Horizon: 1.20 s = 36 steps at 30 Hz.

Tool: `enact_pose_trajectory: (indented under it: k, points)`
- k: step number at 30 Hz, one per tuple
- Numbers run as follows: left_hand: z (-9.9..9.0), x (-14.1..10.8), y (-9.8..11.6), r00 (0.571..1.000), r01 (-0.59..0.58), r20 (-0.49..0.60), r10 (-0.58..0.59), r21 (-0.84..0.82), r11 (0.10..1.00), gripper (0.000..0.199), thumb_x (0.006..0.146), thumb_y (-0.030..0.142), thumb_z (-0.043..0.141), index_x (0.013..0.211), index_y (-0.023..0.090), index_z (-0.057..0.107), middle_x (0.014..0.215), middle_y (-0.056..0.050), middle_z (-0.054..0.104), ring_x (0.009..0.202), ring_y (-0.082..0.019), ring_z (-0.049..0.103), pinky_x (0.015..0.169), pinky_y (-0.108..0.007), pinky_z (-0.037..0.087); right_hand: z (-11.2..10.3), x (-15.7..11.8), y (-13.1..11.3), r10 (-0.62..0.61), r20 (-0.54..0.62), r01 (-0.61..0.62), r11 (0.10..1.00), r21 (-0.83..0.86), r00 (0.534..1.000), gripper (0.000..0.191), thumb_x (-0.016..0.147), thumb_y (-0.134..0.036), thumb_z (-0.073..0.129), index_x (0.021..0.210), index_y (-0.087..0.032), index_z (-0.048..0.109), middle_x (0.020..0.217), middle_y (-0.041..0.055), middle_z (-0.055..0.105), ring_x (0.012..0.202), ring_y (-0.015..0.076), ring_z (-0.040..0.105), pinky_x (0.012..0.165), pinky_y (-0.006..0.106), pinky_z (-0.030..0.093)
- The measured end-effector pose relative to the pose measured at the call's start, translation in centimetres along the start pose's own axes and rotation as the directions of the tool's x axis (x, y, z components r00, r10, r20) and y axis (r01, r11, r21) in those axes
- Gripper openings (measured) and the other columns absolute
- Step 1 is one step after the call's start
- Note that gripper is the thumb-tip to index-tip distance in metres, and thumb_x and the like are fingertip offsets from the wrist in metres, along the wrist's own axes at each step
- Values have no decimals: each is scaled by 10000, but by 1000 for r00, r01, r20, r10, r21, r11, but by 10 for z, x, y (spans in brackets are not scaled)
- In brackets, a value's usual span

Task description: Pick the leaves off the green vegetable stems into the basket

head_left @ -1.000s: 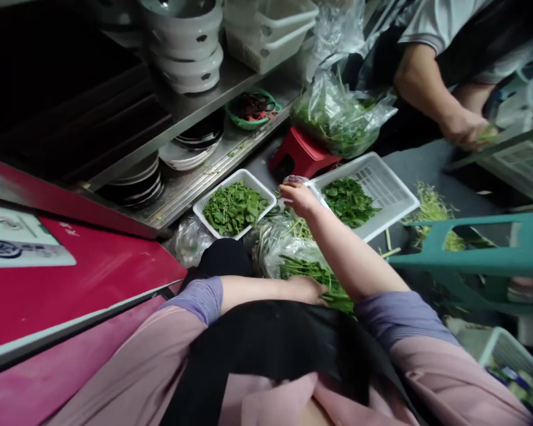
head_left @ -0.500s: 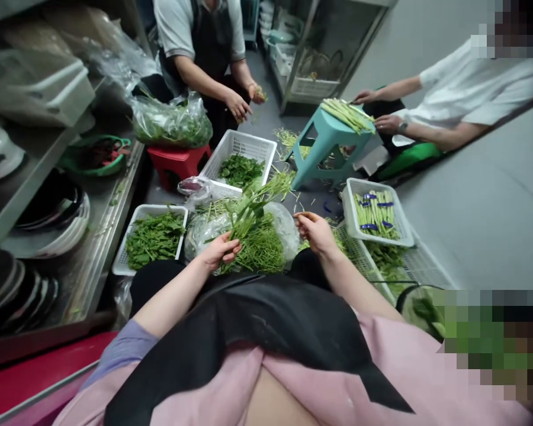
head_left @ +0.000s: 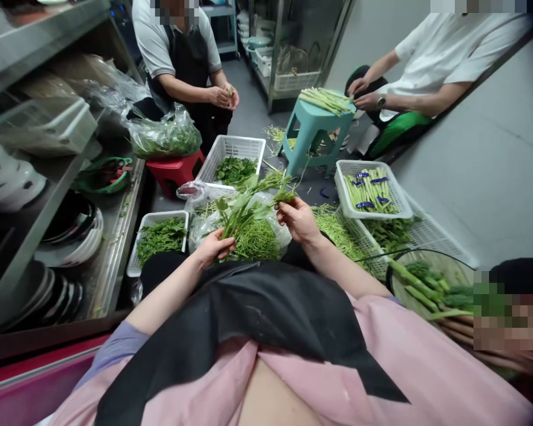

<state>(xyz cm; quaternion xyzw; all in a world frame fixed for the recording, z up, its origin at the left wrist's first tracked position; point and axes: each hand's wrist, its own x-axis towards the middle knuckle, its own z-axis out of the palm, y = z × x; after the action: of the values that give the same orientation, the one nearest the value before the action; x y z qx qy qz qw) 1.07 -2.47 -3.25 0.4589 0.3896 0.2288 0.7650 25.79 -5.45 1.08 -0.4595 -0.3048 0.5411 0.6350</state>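
Observation:
My left hand is closed round the lower stems of a small bunch of leafy greens, whose leafy tops point up and to the right. At the leafy end, my right hand pinches a tuft of leaves between thumb and fingers. Whether that tuft is still joined to the bunch cannot be made out. Below both hands, a heap of thin green stems lies in an opened clear plastic bag between my knees.
White baskets of greens stand left and ahead. Rightward, a white basket holds banded stalks. A red stool bears bagged greens; a teal stool bears long stalks. Two co-workers sit opposite. Metal shelving edges my left.
My right hand has moved left and up to the leafy end and now pinches leaves there. My left hand keeps its bunch. The view has shifted; the far co-worker's hands have come together.

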Motion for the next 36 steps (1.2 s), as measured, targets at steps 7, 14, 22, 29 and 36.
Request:
enact_pose_trajectory:
  k: [7,14,22,29,36]
  points:
    - [2,-13,2,994,28,106,-28,-5,1000,472,715,495,743,870,188,419,548,73,551,275,-6,296,325,-137,185,2,-5,3,-65,83,67,998,-18,994,410,561,-390,812,842,-209,574,739,-31,617,535,77,512,440,215,381]
    - [3,-20,5,982,86,169,-89,24,996,431,731,466,735,829,181,427,474,73,500,270,-12,274,310,-148,171,5,-3,11,-112,141,134,979,-154,984,360,626,-427,772,840,-218,572,700,-22,584,527,93,482,460,247,385]
    - [-7,-27,8,995,74,68,-73,-9,997,492,655,477,794,873,184,463,483,84,491,277,-13,274,306,-144,154,-13,25,14,-476,-99,269,642,-718,874,176,766,-310,603,897,-195,575,914,75,654,830,176,609,808,331,505]
    - [-25,-34,12,993,-56,-104,61,45,997,487,631,438,816,892,167,507,491,66,513,294,-21,313,319,-160,164,-43,49,50,-60,-159,-113,472,-874,985,178,742,-179,531,891,-130,615,670,49,641,574,152,596,662,289,491]
    - [-32,-30,14,983,-100,-146,107,61,993,516,595,424,835,897,151,517,488,67,520,302,-24,327,316,-161,183,-17,32,85,279,-12,-47,116,-992,960,215,731,-111,610,932,-89,685,867,181,682,842,247,646,804,331,457]
